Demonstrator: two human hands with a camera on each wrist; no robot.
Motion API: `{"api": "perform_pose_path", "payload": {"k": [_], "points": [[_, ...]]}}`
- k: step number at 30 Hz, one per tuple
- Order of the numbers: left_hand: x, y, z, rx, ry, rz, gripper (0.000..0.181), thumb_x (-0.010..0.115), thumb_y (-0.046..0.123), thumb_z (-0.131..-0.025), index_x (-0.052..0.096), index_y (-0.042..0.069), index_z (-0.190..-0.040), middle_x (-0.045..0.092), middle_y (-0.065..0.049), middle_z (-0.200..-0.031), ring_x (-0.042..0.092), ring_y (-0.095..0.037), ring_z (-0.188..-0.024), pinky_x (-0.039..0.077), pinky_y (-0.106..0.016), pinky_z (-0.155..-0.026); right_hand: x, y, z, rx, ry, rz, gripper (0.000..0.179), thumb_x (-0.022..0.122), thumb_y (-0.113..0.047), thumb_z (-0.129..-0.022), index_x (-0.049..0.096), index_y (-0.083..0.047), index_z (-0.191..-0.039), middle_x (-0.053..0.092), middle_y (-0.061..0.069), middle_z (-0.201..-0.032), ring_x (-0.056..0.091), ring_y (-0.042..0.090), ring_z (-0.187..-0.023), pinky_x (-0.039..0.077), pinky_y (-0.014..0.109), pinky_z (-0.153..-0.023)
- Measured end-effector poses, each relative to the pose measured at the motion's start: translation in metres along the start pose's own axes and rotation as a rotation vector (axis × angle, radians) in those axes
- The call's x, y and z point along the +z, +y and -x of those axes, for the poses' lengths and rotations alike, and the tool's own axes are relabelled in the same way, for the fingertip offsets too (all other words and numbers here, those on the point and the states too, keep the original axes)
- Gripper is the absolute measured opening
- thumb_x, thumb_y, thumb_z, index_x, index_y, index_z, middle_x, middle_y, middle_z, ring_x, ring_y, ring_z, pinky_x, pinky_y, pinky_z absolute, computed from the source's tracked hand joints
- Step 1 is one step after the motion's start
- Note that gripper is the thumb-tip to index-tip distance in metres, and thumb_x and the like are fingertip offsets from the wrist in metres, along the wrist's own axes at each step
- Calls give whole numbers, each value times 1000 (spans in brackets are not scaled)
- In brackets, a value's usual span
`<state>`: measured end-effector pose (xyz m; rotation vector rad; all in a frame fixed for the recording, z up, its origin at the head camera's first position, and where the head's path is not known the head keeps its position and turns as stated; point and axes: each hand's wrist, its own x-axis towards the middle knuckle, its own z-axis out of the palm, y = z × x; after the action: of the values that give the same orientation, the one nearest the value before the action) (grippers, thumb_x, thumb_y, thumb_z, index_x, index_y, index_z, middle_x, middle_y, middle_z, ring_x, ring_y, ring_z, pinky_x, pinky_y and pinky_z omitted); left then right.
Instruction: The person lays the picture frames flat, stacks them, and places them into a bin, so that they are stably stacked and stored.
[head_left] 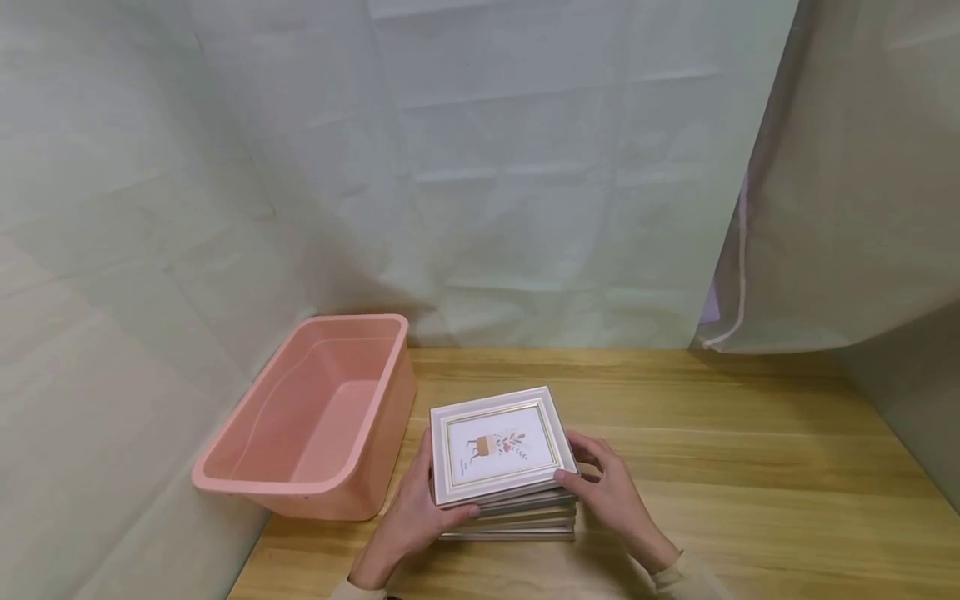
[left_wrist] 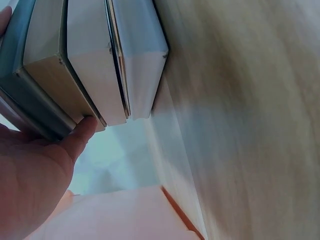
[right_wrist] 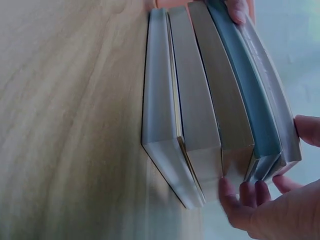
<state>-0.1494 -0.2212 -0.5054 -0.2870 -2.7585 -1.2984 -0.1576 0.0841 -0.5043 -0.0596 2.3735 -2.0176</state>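
A stack of several picture frames [head_left: 517,527] lies flat on the wooden table. The top picture frame [head_left: 498,487] is white with a gold inner border and a plant print, turned slightly from those below. My left hand [head_left: 420,508] grips its left side, thumb along the near edge. At the right side, my right hand [head_left: 611,496] holds the top frame, its thumb on the near right corner. The right wrist view shows the fingers [right_wrist: 245,215] against the stack's side. Lower in the stack, a blue-grey frame [right_wrist: 250,95] and a brownish one [right_wrist: 220,75] show their edges.
A pink plastic basin [head_left: 386,417] stands on the table just left of the stack. Pale cloth sheets [head_left: 525,183] hang behind and at both sides. The wooden table [head_left: 750,467] extends to the right.
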Motion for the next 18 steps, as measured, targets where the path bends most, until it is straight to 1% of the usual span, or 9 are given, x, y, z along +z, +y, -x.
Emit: {"api": "perform_pose_path", "payload": {"k": [4, 8, 11, 13, 14, 15, 16, 17, 18], "points": [[-2, -2, 2, -2, -1, -15, 147, 103, 45, -65, 13, 11, -176, 41, -17, -175, 42, -34, -159, 39, -57, -129, 2, 1, 3, 23, -16, -33, 61, 84, -9, -91, 64, -6, -148, 68, 19, -143, 64, 32, -132, 55, 32, -106], [-5, -3, 7, 9, -6, -35, 145, 103, 45, -66, 15, 5, -174, 37, -22, -176, 40, -40, -160, 37, -61, -129, 4, 1, 4, 68, -32, -48, 62, 82, -14, -93, 61, -14, -152, 65, 20, -148, 64, 35, -134, 52, 36, -106], [-12, 0, 15, 12, -37, -63, 150, 103, 43, -64, 10, -1, -174, 26, -27, -179, 31, -47, -164, 29, -67, -130, 6, 1, 3, 85, -49, -63, 64, 80, -15, -94, 59, -16, -155, 63, 22, -153, 64, 38, -135, 52, 37, -105], [-20, 7, 25, 14, -50, -94, 152, 103, 42, -64, 7, 2, -175, 21, -27, -181, 29, -50, -164, 29, -70, -129, 7, 1, 3, 95, -62, -79, 66, 79, -16, -95, 57, -17, -157, 61, 24, -155, 64, 40, -136, 52, 37, -105], [-25, 11, 30, 26, -41, -122, 150, 103, 43, -65, 9, 4, -175, 22, -26, -181, 30, -51, -163, 30, -71, -127, 8, 1, 4, 99, -70, -89, 66, 78, -16, -95, 56, -17, -158, 60, 25, -156, 64, 41, -137, 53, 37, -105], [-31, 16, 36, 46, -15, -151, 145, 103, 42, -66, 13, 7, -175, 25, -24, -180, 33, -50, -162, 33, -71, -126, 8, 2, 4, 104, -77, -99, 66, 78, -17, -96, 56, -18, -158, 59, 26, -157, 64, 42, -138, 54, 37, -105], [-36, 22, 41, 81, 38, -173, 137, 102, 39, -68, 22, 10, -175, 35, -21, -177, 42, -44, -159, 41, -68, -123, 9, 2, 4, 110, -85, -108, 66, 78, -17, -96, 55, -18, -159, 58, 26, -159, 63, 43, -139, 55, 38, -105], [-41, 27, 46, 126, 116, -168, 126, 102, 33, -69, 33, 12, -172, 45, -19, -172, 49, -36, -155, 47, -59, -123, 9, 2, 5, 115, -91, -115, 67, 78, -17, -96, 55, -19, -159, 57, 26, -160, 63, 43, -140, 56, 38, -105], [-46, 32, 49, 184, 217, -163, 114, 100, 27, -71, 42, 12, -168, 54, -18, -166, 54, -29, -152, 51, -50, -122, 10, 3, 6, 120, -95, -125, 67, 78, -17, -97, 55, -19, -159, 56, 27, -160, 62, 43, -140, 57, 39, -104]]}}
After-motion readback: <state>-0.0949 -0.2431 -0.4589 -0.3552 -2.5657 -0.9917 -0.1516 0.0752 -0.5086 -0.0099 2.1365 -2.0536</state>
